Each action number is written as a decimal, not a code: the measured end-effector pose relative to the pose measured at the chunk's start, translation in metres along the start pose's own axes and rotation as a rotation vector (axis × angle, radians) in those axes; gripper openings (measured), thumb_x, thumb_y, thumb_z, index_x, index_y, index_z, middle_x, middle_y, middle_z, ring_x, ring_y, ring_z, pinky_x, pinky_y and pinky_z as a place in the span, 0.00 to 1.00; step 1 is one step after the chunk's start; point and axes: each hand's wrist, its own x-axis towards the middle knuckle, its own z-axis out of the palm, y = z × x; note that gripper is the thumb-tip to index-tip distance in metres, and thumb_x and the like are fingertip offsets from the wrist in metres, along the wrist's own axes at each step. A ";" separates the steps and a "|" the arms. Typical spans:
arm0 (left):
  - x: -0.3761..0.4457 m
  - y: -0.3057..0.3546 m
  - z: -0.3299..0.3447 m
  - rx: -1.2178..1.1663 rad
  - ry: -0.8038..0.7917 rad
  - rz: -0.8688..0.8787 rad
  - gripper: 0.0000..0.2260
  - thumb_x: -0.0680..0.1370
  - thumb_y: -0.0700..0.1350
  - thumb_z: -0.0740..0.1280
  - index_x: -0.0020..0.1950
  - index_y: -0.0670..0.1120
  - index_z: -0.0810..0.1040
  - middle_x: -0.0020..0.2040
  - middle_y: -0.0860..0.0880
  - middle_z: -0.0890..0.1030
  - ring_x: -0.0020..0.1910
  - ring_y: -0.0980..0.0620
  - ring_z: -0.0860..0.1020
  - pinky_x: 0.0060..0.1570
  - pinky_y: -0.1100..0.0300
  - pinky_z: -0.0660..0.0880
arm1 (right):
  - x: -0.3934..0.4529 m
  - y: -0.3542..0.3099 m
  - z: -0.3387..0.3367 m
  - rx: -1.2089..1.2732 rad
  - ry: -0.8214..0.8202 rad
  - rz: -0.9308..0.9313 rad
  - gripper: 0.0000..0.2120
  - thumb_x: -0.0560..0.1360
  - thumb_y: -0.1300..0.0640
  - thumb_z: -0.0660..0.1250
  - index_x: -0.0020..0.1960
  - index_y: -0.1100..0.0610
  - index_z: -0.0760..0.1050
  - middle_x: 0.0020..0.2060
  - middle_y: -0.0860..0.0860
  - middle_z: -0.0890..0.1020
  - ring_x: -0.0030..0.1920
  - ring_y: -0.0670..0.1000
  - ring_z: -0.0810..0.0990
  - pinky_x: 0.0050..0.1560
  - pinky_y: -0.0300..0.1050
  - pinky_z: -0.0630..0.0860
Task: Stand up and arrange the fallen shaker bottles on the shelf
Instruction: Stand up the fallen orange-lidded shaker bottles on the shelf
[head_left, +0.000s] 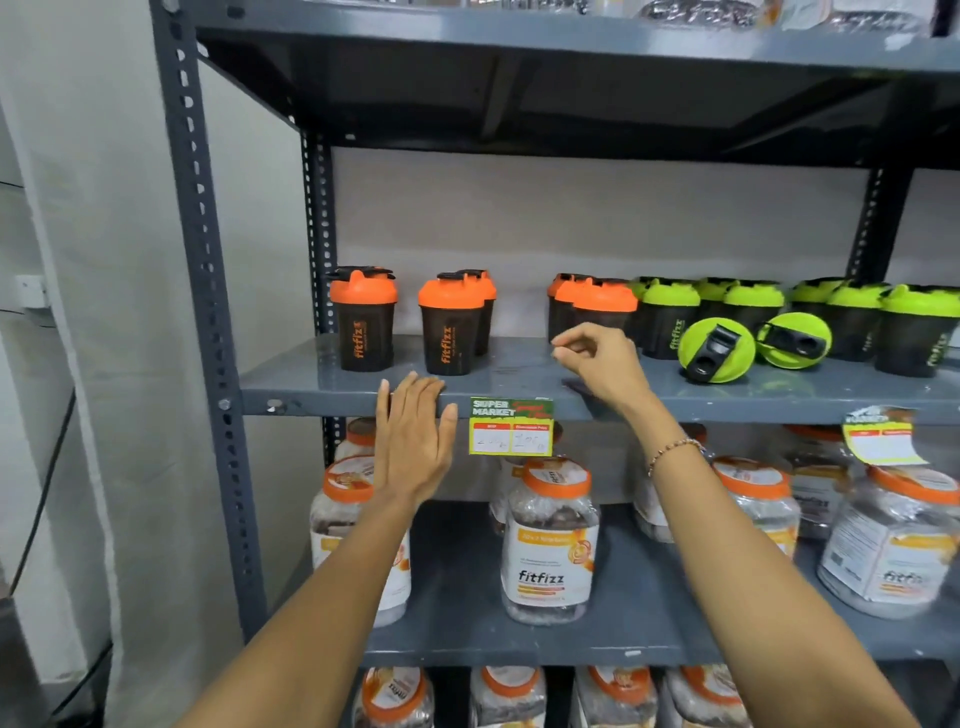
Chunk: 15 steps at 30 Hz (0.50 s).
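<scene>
On the grey shelf several black shaker bottles stand upright: orange-lidded ones at the left and middle, green-lidded ones toward the right. Two green-lidded shakers lie on their sides with lids facing me. My left hand is flat and open at the shelf's front edge, below the orange bottles. My right hand hovers over the shelf with fingers loosely curled, holding nothing, just left of the fallen bottles.
Large clear jars with orange lids fill the shelf below. A price tag hangs from the shelf edge, and another at the right. The perforated upright post stands at the left, a white wall beside it.
</scene>
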 end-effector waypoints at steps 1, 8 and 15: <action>0.001 0.012 0.003 -0.011 -0.013 0.032 0.23 0.80 0.54 0.49 0.63 0.44 0.75 0.63 0.47 0.77 0.68 0.48 0.70 0.75 0.54 0.47 | -0.003 0.007 -0.014 -0.009 0.029 -0.016 0.04 0.72 0.62 0.70 0.47 0.56 0.81 0.39 0.49 0.82 0.35 0.38 0.76 0.36 0.22 0.70; 0.013 0.104 0.041 0.001 -0.088 0.192 0.24 0.78 0.52 0.49 0.61 0.41 0.78 0.58 0.45 0.80 0.61 0.45 0.76 0.72 0.50 0.59 | -0.008 0.066 -0.124 0.004 0.302 -0.069 0.06 0.71 0.67 0.67 0.46 0.61 0.82 0.39 0.52 0.82 0.37 0.46 0.78 0.40 0.25 0.71; 0.012 0.191 0.097 0.073 -0.084 0.176 0.21 0.79 0.52 0.51 0.63 0.42 0.76 0.60 0.47 0.78 0.61 0.46 0.74 0.72 0.51 0.57 | 0.008 0.140 -0.208 -0.091 0.276 -0.009 0.07 0.72 0.67 0.67 0.48 0.63 0.81 0.45 0.59 0.84 0.41 0.49 0.78 0.42 0.31 0.69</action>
